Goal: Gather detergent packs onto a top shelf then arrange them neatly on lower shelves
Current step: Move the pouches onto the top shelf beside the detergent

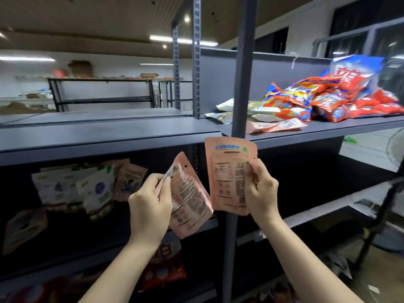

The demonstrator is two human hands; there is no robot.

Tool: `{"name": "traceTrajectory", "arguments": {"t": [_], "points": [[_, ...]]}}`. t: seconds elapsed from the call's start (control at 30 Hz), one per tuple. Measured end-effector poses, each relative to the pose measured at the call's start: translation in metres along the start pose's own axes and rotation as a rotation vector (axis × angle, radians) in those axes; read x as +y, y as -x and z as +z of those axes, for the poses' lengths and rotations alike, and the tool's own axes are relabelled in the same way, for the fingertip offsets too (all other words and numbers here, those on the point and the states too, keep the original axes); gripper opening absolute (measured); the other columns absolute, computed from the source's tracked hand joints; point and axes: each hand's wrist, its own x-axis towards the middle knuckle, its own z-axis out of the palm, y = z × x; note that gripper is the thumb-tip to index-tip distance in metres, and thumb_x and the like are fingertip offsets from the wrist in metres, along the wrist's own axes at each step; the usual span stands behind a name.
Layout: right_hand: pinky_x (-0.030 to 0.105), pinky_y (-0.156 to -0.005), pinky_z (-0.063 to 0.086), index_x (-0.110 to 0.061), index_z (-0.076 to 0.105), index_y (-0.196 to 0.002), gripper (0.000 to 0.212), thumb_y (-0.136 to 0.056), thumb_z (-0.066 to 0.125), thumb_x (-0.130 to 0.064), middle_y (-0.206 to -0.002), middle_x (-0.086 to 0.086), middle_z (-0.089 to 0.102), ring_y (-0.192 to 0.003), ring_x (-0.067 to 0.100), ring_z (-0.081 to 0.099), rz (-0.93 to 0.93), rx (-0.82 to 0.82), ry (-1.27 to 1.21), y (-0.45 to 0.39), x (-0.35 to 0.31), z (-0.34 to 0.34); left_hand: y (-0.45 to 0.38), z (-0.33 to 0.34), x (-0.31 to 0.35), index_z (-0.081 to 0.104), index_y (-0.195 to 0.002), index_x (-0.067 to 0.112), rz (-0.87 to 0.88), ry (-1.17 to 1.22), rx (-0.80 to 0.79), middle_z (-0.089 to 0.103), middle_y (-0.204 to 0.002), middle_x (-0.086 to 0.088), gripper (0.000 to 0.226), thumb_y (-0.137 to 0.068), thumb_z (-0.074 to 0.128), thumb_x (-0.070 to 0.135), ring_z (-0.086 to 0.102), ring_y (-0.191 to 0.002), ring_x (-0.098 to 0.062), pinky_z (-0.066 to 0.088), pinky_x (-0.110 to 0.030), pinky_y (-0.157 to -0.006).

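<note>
A pink pack (190,200) is held up by the left hand (150,206). Its top edge is pinched between the thumb and the curled fingers, and the pack leans to the left. A second pink pack (229,178) is gripped by the right hand (262,193) along its right side and is held almost straight up. The printed backs of both packs are turned to the camera. The bottom corners of the two packs are close together between the hands.

Above the right hand, a pile of red and blue packs (323,99) is seen on the top shelf (328,127). A few pale packs (229,106) and one flat pink pack (275,125) are laid at the near left end of that pile. A grey post (242,62) is seen right behind the second pink pack.

To the left of the left hand, white and pink packs (87,186) are stood up on a lower shelf (192,228). Below the left wrist, a red pack (164,267) is seen on the shelf under that one.
</note>
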Motion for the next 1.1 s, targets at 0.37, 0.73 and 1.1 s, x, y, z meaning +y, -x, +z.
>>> {"name": "traceTrajectory", "arguments": {"t": [0.37,0.73,1.1], "points": [[0.034,-0.072,0.051,-0.017,0.063,-0.111,0.023,-0.099,0.045,-0.025,-0.093,-0.001,0.067,-0.086,0.021,0.064,0.061,0.1,0.08,-0.138,0.094,-0.094,-0.048,0.158,0.084,0.065,-0.072,0.015,0.072,0.118,0.089,0.061,-0.059,0.014,0.02,-0.091,0.059,0.014,0.054,-0.059,-0.002,0.037,-0.01,-0.053],[0.029,-0.078,0.044,-0.002,0.067,-0.103,0.021,-0.095,0.051,-0.011,-0.1,0.012,0.071,-0.097,0.031,0.066,-0.419,0.348,0.171,-0.283,0.174,-0.098,-0.092,0.282,0.121,0.061,-0.067,0.02,-0.013,0.022,0.281,0.055,-0.053,0.015,0.023,-0.09,0.059,0.017,0.051,-0.055,0.003,0.033,-0.007,-0.048],[0.024,-0.098,0.014,-0.033,0.066,-0.118,0.035,-0.087,0.051,-0.041,-0.126,-0.014,0.062,-0.125,0.009,0.046,-0.444,-0.563,0.41,-0.283,0.248,-0.077,-0.176,0.33,0.15,0.052,-0.07,0.012,0.126,-0.169,0.61,0.05,-0.065,0.001,0.023,-0.092,0.047,0.016,0.039,-0.052,-0.015,0.028,-0.013,-0.049]]}}
